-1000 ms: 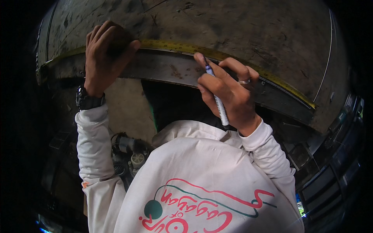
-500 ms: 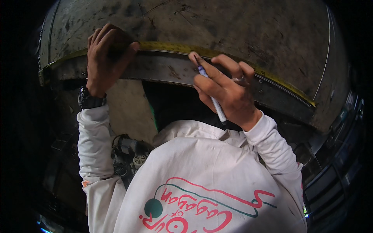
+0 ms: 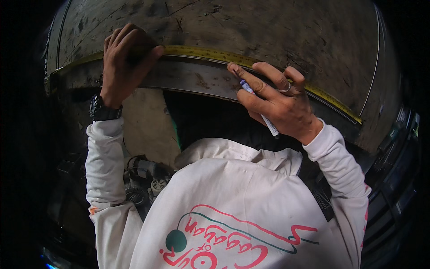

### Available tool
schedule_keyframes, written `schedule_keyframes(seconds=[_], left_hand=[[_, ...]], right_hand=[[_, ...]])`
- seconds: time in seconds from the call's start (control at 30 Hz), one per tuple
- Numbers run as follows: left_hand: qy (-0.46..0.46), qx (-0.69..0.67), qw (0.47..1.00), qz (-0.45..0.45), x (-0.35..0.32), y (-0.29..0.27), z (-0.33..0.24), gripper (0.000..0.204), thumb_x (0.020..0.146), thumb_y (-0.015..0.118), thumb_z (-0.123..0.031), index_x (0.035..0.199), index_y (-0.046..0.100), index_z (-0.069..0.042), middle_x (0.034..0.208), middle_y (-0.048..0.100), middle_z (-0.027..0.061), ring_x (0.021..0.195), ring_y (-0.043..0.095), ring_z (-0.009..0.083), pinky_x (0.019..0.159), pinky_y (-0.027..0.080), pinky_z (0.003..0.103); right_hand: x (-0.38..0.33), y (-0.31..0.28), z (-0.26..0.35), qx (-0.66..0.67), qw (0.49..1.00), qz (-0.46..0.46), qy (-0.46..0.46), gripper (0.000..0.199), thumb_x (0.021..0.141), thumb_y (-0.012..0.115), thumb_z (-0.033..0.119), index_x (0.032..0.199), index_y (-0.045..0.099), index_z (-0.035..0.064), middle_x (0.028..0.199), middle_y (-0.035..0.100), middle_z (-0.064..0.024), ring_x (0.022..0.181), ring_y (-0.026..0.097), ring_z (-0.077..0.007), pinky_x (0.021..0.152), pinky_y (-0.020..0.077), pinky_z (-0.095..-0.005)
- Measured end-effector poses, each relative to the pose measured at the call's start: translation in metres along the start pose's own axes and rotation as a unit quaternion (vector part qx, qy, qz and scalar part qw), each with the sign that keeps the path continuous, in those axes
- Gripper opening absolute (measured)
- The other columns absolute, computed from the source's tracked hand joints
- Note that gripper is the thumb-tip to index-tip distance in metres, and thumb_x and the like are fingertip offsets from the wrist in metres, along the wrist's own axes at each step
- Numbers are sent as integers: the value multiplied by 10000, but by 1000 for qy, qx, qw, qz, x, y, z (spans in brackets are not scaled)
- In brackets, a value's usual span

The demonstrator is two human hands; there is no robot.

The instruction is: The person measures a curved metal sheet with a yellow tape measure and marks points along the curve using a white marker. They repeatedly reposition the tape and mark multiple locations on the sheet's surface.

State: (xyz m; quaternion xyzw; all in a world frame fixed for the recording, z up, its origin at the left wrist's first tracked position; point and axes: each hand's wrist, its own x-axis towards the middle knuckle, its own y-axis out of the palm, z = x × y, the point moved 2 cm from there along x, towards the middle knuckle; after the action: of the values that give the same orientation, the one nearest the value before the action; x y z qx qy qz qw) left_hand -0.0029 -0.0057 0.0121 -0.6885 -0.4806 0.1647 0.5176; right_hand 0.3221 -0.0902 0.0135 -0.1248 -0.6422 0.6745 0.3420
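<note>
A yellow tape measure blade (image 3: 201, 53) lies stretched along the near edge of the workbench, against a grey metal strip (image 3: 192, 76). My left hand (image 3: 123, 62), with a black watch at its wrist, presses on the tape with curled fingers and the thumb set apart; its fingertips are partly in shadow. Between the fingers of my right hand (image 3: 286, 101) is a white marker (image 3: 270, 127) with a purple end, slanted toward the strip. The index fingertip of that hand is at the tape's near edge, and the other fingers reach over the tape. The marker's tip is hard to make out.
The worn, scratched workbench top (image 3: 251, 27) spreads beyond the tape, with a thin pale line (image 3: 374, 76) at the right. Below the bench on the left sits a dark motor-like machine (image 3: 150, 177), beside a tan panel (image 3: 150, 121). Dark framed objects stand at the far right.
My right hand has shifted to the right along the tape with the marker still in it. My left hand has hardly moved.
</note>
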Motion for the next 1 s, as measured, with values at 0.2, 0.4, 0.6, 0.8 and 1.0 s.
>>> schedule_keyframes(seconds=[0.2,0.4,0.6,0.8,1.0], left_hand=[[-6,15,1000,9,-2,1,3,238,875,765,-297,897,675,-78,922,610,61,957,593,288,956,402,409],[3,0,1000,-1,-2,1,6,232,871,766,-300,898,683,-85,915,616,49,963,601,280,951,405,400],[1,-13,1000,-2,-5,1,8,228,868,769,-295,888,678,-88,906,614,44,956,602,278,941,410,399],[-6,-14,1000,3,-4,2,7,241,868,774,-300,880,669,-83,901,606,52,937,590,280,929,414,401],[4,1,1000,-11,-2,3,5,260,862,786,-294,875,661,-67,900,600,61,935,587,282,923,412,394]], right_hand=[[13,-2,-13,-34,995,27,-85,158,928,741,433,970,635,325,1416,649,86,1319,501,-125,1147,212,-397],[22,-1,-22,-29,990,25,-132,178,944,731,391,928,594,278,1434,641,112,1296,535,-143,1136,233,-383],[19,-37,-9,224,975,-14,-6,221,1002,631,312,1136,676,142,1160,706,-89,1001,631,-237,874,453,-379],[3,-10,21,458,805,-214,311,222,904,725,107,1081,607,46,860,690,-96,750,685,-128,667,565,-279],[15,20,30,393,828,-278,288,195,886,801,89,950,623,42,840,713,-106,735,743,-178,627,592,-277]])
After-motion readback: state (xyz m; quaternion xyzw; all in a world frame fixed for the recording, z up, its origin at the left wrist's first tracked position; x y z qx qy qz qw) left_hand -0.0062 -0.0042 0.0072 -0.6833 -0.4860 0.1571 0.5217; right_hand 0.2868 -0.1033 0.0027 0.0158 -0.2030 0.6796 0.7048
